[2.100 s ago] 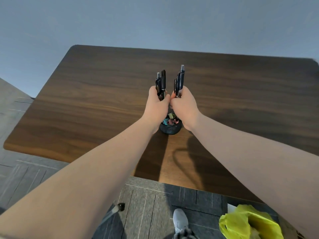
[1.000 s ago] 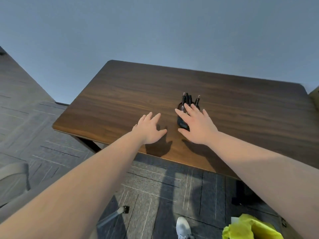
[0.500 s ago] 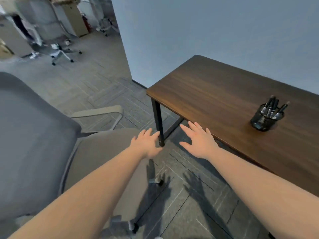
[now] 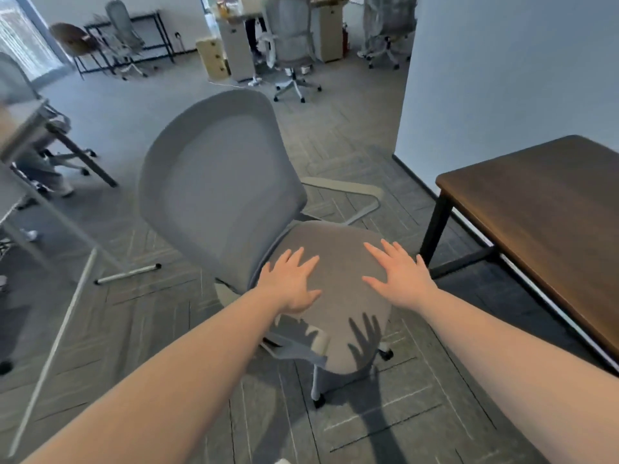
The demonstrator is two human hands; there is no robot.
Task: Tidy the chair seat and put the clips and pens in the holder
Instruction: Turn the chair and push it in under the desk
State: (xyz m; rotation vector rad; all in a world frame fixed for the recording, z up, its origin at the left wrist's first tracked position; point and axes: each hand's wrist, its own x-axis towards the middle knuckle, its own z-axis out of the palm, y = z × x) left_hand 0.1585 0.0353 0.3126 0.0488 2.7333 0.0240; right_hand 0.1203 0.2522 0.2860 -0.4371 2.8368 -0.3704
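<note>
A grey office chair stands in front of me, its backrest [image 4: 217, 182] to the left and its grey seat [image 4: 338, 272] bare of any clips or pens. My left hand [image 4: 291, 284] hovers over the seat's left side, fingers spread, holding nothing. My right hand [image 4: 398, 274] hovers over the seat's right side, also spread and empty. Both hands cast shadows on the seat's near edge. The pen holder is out of view.
A dark wooden table [image 4: 542, 209] with black legs stands to the right, close to the chair. A light armrest [image 4: 355, 192] juts out behind the seat. A white desk frame [image 4: 67, 262] is at left. More chairs and cabinets [image 4: 294, 38] fill the far room.
My hands let go of the pens in the holder on the table. My view swung left from the table to the chair, and both open hands now hover over the seat.
</note>
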